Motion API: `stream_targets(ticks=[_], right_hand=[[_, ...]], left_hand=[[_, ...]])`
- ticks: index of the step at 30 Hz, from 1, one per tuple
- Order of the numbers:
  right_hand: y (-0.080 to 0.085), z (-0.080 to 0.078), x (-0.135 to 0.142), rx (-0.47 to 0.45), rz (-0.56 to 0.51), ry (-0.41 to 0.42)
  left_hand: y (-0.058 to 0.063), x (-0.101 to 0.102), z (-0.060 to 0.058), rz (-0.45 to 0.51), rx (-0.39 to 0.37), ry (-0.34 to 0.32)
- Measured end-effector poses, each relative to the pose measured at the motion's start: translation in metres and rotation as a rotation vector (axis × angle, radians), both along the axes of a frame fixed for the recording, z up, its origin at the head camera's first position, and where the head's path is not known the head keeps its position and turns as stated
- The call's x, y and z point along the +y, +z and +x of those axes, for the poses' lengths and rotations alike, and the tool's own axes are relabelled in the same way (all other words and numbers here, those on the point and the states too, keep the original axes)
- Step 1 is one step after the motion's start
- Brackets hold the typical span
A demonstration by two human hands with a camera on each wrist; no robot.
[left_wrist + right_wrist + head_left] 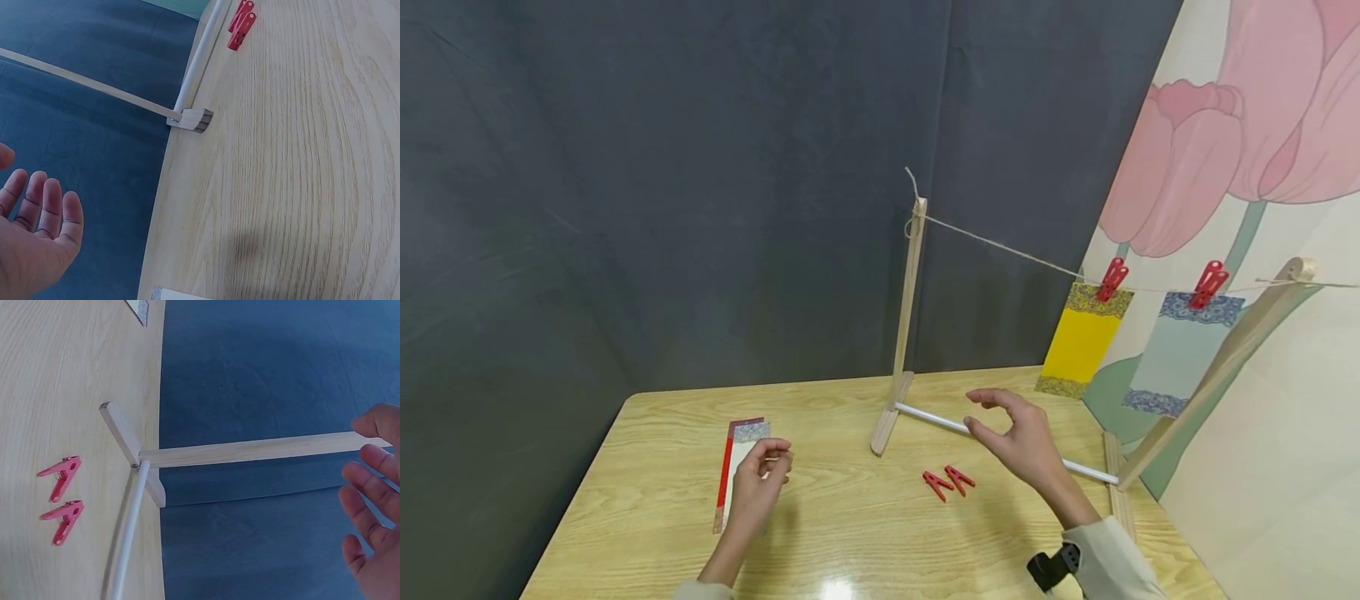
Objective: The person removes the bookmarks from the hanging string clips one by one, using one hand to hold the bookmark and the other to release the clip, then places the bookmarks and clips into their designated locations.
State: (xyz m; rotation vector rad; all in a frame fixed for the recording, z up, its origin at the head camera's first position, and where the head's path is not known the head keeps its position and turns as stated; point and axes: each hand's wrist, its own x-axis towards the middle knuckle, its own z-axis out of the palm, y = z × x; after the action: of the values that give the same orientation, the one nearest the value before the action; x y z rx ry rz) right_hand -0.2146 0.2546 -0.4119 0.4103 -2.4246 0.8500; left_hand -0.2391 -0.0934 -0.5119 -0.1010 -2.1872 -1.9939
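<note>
My left hand (758, 487) hovers over the cards at the table's left, fingers loosely bent around nothing. Beneath it lie a white card (739, 454) with a patterned band and a red card (726, 475), partly hidden by the hand. My right hand (1022, 437) is raised above the rack's white rod (932, 417), thumb and fingers apart, holding nothing. Two red clothespins (948, 482) lie on the table between the hands. On the string (1000, 246), red clothespins hold a yellow card (1086, 337) and a pale blue card (1180, 354).
A wooden post (908, 300) stands at the rack's left end, and a second slanted post (1217, 375) at its right. The wooden table (662, 433) ends at a dark curtain (700, 208). A tulip-painted wall (1285, 400) borders the right side.
</note>
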Motion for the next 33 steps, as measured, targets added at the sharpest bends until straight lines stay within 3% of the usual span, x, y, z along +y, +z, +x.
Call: stream_targets(ticks=[11,12,13,15,19,20,22,27,33], right_hand=[[0.015,0.002,0.003,0.011,0.046,0.032],[0.017,0.002,0.003,0.014,0.051,0.035],[0.018,0.002,0.003,0.018,0.056,0.038],[0.02,0.002,0.004,0.028,0.066,0.042],[0.023,0.001,0.004,0.046,0.085,0.049],[0.024,0.001,0.004,0.05,0.089,0.051],[0.025,0.0,0.004,0.055,0.093,0.06],[0.031,-0.002,0.004,0.047,0.105,0.055],[0.037,-0.002,0.003,0.056,0.118,0.052]], left_hand=[[-0.001,0.01,-0.001,0.066,0.074,-0.056],[-0.003,0.011,-0.001,0.067,0.091,-0.056],[-0.02,0.012,-0.01,0.1,0.143,-0.077],[-0.021,0.014,-0.011,0.102,0.152,-0.079],[-0.004,0.019,-0.004,0.108,0.109,-0.097],[0.014,0.021,0.005,0.087,0.057,-0.083],[0.016,0.024,0.005,0.095,0.052,-0.092],[0.001,0.03,-0.005,0.11,0.092,-0.087],[0.009,0.035,-0.003,0.131,0.085,-0.106]])
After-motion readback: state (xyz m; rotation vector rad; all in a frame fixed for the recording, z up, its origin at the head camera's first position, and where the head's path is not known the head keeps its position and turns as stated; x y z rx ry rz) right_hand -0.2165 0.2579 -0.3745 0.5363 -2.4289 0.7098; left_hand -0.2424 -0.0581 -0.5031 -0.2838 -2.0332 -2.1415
